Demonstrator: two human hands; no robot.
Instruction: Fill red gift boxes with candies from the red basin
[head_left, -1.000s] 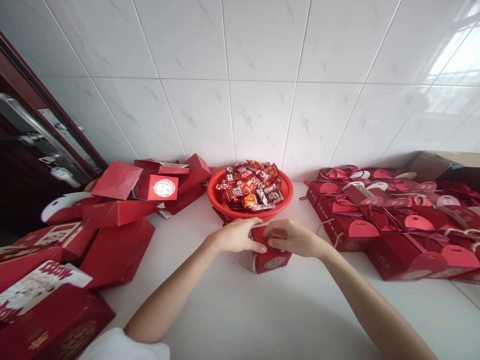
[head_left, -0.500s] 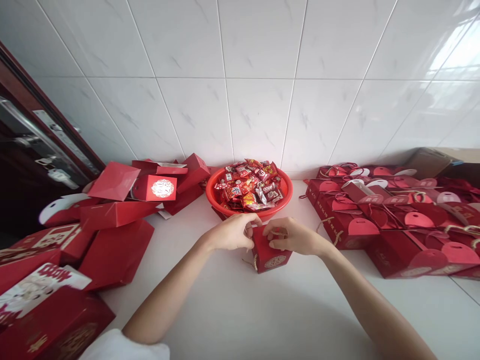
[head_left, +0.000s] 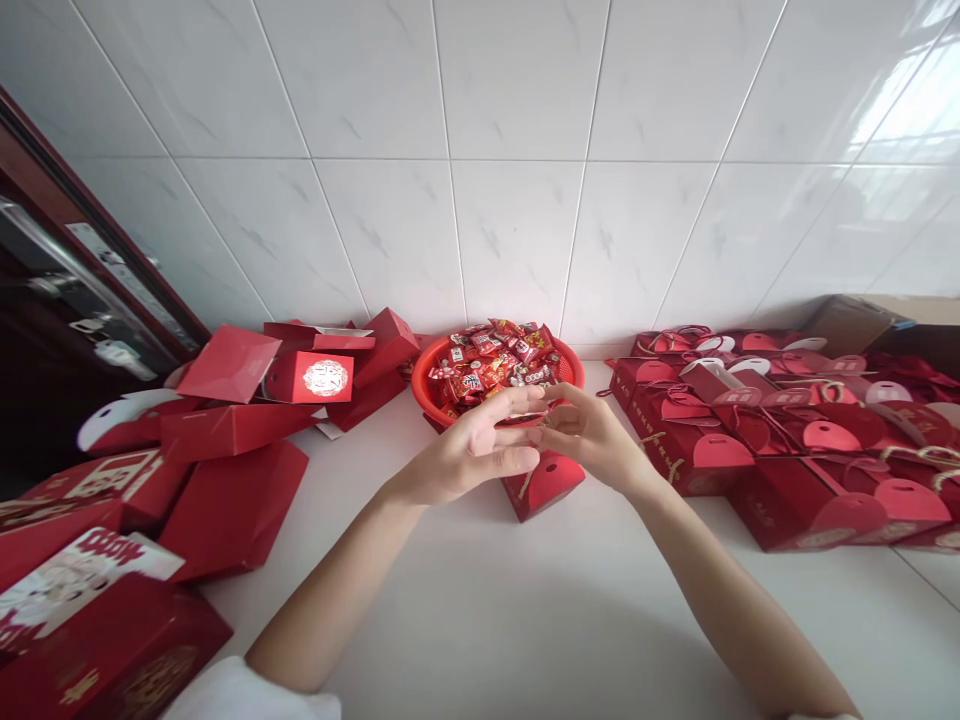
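Observation:
A small red box (head_left: 541, 490) stands on the pale tabletop, its rounded flap with a slot facing me and a cord at its left side. Just above and left of it is my left hand (head_left: 480, 445), palm turned inward with the fingers stretched out. My right hand (head_left: 592, 440) hovers over the box's right side, fingers apart and curved, its fingertips close to those of my left hand. Behind both hands sits a red plastic basket (head_left: 424, 400) full of wrapped candies (head_left: 487, 370). My fingers hide the top of the box and part of the basket's front rim.
Loose red boxes (head_left: 232, 500) are heaped on the left, near a dark door frame (head_left: 97, 250) with keys. Rows of red boxes with cords (head_left: 802, 500) fill the right side. A cardboard box (head_left: 862, 325) is behind them, and a tiled wall (head_left: 517, 230) closes off the back.
Both hands have lifted off the box and opened. The box's rounded front flap now shows, where the hands were touching its top before.

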